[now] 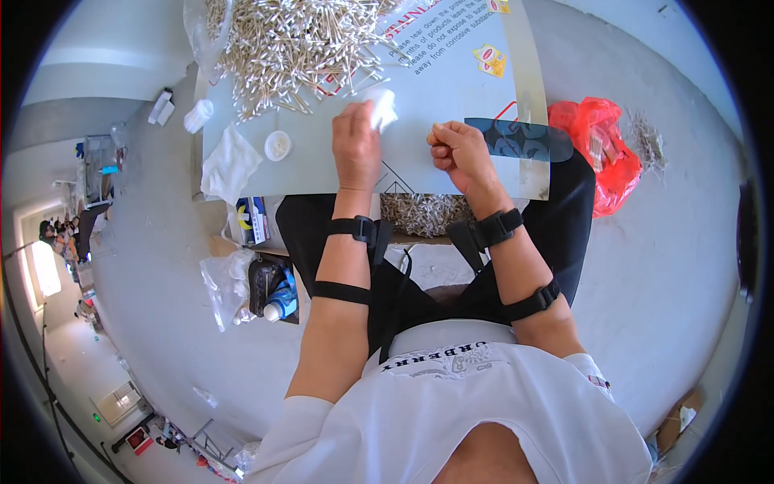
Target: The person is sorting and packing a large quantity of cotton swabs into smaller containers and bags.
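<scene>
My left hand (355,145) is over the front middle of the table, its fingers closed on a white, soft-looking piece (384,111) that may be thin plastic or cloth. To the right of it my right hand (463,155) is closed in a pinch, thumb against the bent fingers. Whatever lies in that pinch is hidden or too small to make out. Beyond my left hand spreads a big loose heap of cotton swabs (290,48). A round white tub (278,146) stands left of that hand, with a crumpled white sheet (230,164) beside it.
A dark translucent strip (520,139) overhangs the right edge of the table (435,173). Yellow stickers (490,61) are farther back. A white ribbed container (198,116) lies at the left edge. A red plastic bag (601,149) is on the right, and a box of swabs (423,214) sits below the front edge.
</scene>
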Tool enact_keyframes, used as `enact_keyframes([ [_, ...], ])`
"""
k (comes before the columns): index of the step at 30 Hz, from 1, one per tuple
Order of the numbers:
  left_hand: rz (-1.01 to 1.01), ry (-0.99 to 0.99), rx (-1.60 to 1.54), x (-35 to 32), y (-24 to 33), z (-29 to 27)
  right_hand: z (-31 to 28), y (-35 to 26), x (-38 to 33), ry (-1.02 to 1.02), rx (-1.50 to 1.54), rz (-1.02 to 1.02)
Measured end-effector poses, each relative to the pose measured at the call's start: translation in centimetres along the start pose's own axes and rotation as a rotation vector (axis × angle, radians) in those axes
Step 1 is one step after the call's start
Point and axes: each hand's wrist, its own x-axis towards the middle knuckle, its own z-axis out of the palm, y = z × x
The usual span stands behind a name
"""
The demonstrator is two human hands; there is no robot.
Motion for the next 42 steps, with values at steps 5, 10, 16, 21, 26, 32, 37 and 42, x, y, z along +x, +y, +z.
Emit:
enact_keyframes([
  [5, 0.355, -0.273, 0.211, -1.8, 0.7, -0.6, -0.2, 0.3, -0.4, 0.003, 0.128, 0.05],
  [10, 0.211, -0.344, 0.123, -2.6, 2.0, -1.5, -0.1, 0.3, -0.2, 0.082, 0.115, 0.01],
  [16, 0.006, -0.252, -0.032, -2.2, 0.9, -1.4, 0.7, 1.0, 0.4, 0.036, 0.201, 0.052],
  [21, -0.066, -0.211, -0.065, -1.9, 0.6, -1.3, 1.6, 1.5, 0.7, 0.059, 0.117, 0.056],
  [26, -0.102, -0.17, -0.063, -1.6, -0.2, -1.1, 3.4, 2.2, 1.0, 0.063, 0.061, 0.02],
  [32, -0.246, -0.108, -0.114, -1.1, -1.6, -0.9, 5.4, 2.8, 2.4, 0.056, 0.012, -0.014],
  [37, -0.295, -0.086, -0.158, -0.9, -1.9, -1.1, 4.8, 3.1, 2.9, -0.036, 0.158, 0.021],
  [42, -0.364, -0.107, -0.236, -1.0, -1.8, -1.7, 3.9, 3.7, 2.6, -0.064, 0.256, 0.023],
])
